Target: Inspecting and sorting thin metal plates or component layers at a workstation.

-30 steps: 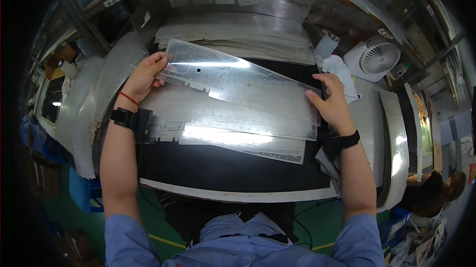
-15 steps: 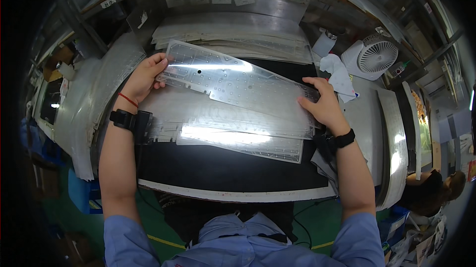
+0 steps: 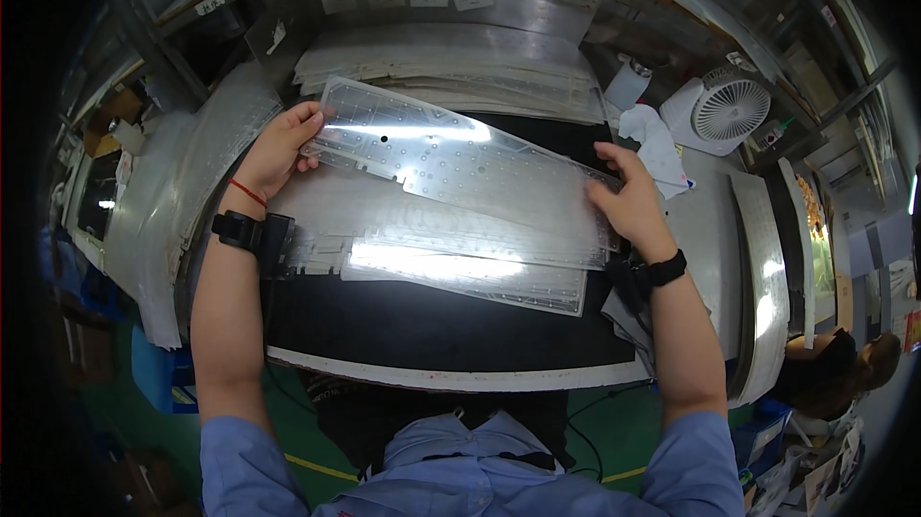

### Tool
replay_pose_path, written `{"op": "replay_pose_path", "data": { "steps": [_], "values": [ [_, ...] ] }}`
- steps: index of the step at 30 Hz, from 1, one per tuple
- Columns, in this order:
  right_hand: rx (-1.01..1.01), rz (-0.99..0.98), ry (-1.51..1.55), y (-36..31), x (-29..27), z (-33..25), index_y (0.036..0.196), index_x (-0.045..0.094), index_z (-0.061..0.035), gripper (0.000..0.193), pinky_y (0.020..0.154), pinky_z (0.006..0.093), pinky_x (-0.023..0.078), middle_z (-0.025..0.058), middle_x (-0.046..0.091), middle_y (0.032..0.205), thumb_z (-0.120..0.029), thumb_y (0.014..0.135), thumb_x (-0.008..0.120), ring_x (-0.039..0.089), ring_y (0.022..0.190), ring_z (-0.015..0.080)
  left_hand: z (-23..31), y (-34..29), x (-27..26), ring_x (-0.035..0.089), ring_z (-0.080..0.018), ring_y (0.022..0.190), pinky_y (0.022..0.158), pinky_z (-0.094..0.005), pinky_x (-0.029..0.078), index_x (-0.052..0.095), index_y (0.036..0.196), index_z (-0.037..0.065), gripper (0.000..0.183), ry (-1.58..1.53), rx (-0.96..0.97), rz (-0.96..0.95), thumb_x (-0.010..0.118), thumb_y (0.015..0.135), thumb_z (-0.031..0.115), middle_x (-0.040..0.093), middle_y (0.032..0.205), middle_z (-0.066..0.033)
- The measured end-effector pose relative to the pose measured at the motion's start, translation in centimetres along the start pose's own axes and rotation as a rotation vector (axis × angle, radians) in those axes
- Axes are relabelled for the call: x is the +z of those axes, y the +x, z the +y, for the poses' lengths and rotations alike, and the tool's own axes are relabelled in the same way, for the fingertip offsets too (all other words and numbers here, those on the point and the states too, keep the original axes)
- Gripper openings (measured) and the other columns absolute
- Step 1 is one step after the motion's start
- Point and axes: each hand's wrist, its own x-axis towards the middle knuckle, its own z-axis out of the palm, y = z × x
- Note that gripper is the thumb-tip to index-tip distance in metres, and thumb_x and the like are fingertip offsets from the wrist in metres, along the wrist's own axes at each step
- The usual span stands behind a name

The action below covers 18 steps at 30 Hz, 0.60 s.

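R hand [image 3: 635,199] is sitting a touch further right than ½ sec ago, its thumb & index shifting w/ it; L hand [image 3: 278,148] is staying approx. put. L fingers are clamping the L end of a clear perforated sheet [image 3: 446,148], thumb on top. R fingers are standing apart, thumb & index spreading at the sheet's R end; can't tell if they're touching it. Sheet is slanting over a pile of similar sheets [image 3: 422,220], L end lying farther from the person, R end nearer; can't tell if the R end is resting on the pile. Pile is lying on the black tabletop [image 3: 432,337], its edges fanning unevenly. Behind, a 2nd stack [image 3: 451,57] is lying crosswise; L of the person, a 3rd stack [image 3: 182,196] is curving w/ the lens. R rear, a white fan [image 3: 729,109] is standing nr a crumpled white cloth or paper [image 3: 652,143]. Both wrists are wearing blk straps [image 3: 664,271], the L one also a red cord [image 3: 248,193].
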Motion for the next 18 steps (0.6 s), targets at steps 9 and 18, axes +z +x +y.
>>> {"op": "replay_pose_path", "data": {
  "steps": [9, 18],
  "values": [
    [0.018, -0.100, 0.036, -0.1, -0.3, -1.1, 0.113, 0.062, -0.0048, 0.039, 0.070, 0.0228, 0.042, -0.0015, 0.055, 0.084, -0.011, 0.076, 0.074, 0.049, 0.075, 0.0088, -0.3, 0.0, -0.5, 0.048, -0.0007, 0.055, 0.047, -0.0132, 0.039, 0.056, 0.115, 0.007, 0.023, -0.024, 0.000, 0.009, 0.046, 0.103, 0.024, 0.059, 0.082, 0.0036],
    [0.119, -0.212, 0.017, 0.0, 0.0, -2.2, 0.113, 0.062, -0.0046, 0.045, 0.069, 0.0230, 0.042, -0.0020, 0.053, 0.081, -0.012, 0.071, 0.075, 0.047, 0.074, 0.0091, -0.2, -0.2, -0.2, 0.045, -0.0006, 0.054, 0.047, -0.0134, 0.038, 0.055, 0.111, 0.008, 0.021, -0.011, -0.006, 0.009, 0.045, 0.103, 0.024, 0.059, 0.082, 0.0030]
  ]
}}
